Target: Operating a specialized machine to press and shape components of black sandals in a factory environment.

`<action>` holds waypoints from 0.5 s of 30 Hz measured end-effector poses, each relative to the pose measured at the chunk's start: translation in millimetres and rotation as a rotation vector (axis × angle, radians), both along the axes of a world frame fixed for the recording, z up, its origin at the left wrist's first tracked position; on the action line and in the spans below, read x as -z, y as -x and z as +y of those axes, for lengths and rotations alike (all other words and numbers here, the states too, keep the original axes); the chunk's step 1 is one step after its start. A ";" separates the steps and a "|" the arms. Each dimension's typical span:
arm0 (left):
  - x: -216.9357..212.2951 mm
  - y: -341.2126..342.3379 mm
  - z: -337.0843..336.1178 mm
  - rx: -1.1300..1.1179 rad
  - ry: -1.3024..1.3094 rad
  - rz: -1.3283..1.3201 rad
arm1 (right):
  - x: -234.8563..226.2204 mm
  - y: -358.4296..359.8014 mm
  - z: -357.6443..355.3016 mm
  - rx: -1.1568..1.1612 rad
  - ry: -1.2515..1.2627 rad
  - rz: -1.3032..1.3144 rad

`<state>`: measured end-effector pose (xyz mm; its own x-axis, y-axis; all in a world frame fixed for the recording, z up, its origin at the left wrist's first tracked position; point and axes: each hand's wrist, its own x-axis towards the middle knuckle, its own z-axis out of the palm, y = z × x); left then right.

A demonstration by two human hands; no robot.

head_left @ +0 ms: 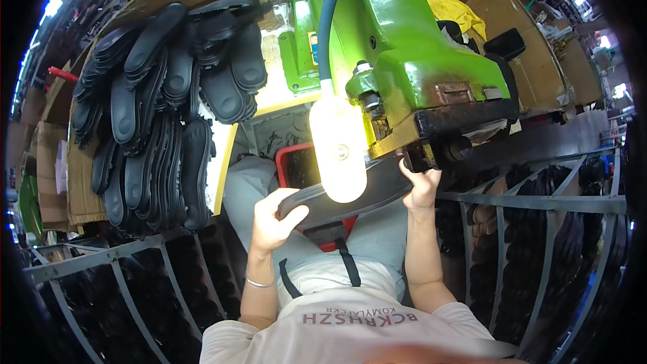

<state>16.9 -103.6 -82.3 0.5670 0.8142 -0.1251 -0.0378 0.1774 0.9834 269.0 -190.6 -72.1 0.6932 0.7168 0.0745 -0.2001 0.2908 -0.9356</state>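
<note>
Black shoe sole (350,195), centre of view, held flat and level under the head of a green machine (404,47); its 3 o'clock end sits tucked against the machine's dark lower block (458,125), probably so that edge gets worked.

Left hand (273,219) at the sole's 9 o'clock end, fingers wrapped closed over the rim, thumb on top, steadying it. Right hand (421,185) at the 3 o'clock end, fingers curled up around the sole just beside the block, guiding it in.

A lit white lamp (337,148) on a blue-grey hose (330,13) hangs directly over the sole and hides its middle.

Red bin (286,162) beneath, on the lap. At 10 o'clock, a big stack of black soles (162,108) on cardboard, within reach. Grey metal racks (539,195) at 3 and 7 o'clock hold more dark soles. Yellow cloth (461,13) at 1 o'clock.
</note>
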 end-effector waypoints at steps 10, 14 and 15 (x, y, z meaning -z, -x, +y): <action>20.6 41.7 -3.0 -0.179 -0.195 0.044 | -8.3 33.5 16.1 -0.079 -0.062 0.232; 34.2 51.4 -24.4 0.008 0.133 -0.017 | -0.4 36.0 19.1 -0.109 -0.021 0.015; 29.3 43.9 -23.3 0.143 0.061 0.082 | -1.0 34.6 18.7 -0.128 -0.011 -0.021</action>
